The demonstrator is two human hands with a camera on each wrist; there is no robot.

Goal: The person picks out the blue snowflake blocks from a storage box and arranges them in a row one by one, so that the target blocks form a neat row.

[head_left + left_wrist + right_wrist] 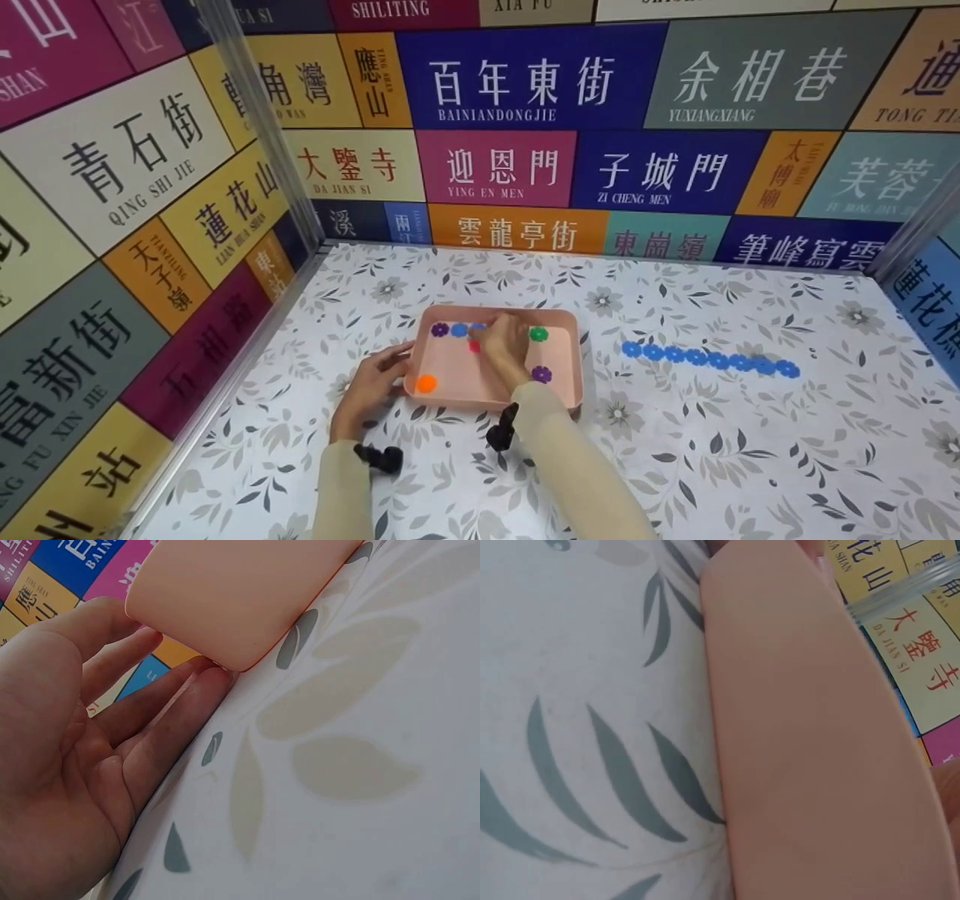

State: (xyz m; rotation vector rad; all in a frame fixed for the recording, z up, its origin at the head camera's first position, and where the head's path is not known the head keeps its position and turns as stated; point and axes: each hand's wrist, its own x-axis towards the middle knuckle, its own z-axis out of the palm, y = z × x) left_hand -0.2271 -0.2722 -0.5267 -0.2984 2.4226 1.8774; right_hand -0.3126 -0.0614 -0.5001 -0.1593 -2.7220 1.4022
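Observation:
A shallow pink tray point(457, 367) lies on the table with small flower-shaped pieces inside. Along its far side are a purple piece point(440, 330), a blue piece point(459, 330) and a green piece point(538, 334). My right hand point(504, 341) reaches into the tray, fingers pointing down; whatever lies under the fingertips is hidden. A red piece point(474, 346) shows partly beside that hand. Another purple piece point(541, 373) lies near the right wall, an orange piece point(426, 383) in the near left corner. My left hand point(82, 735) touches the tray's left end with loosely extended fingers.
To the right of the tray, several blue flower pieces point(709, 358) form a slightly slanting row on the leaf-patterned tabletop point(720, 450). Panels with printed place names point(525, 82) stand behind and to the left. The tray's wall point(817, 727) fills much of the right wrist view.

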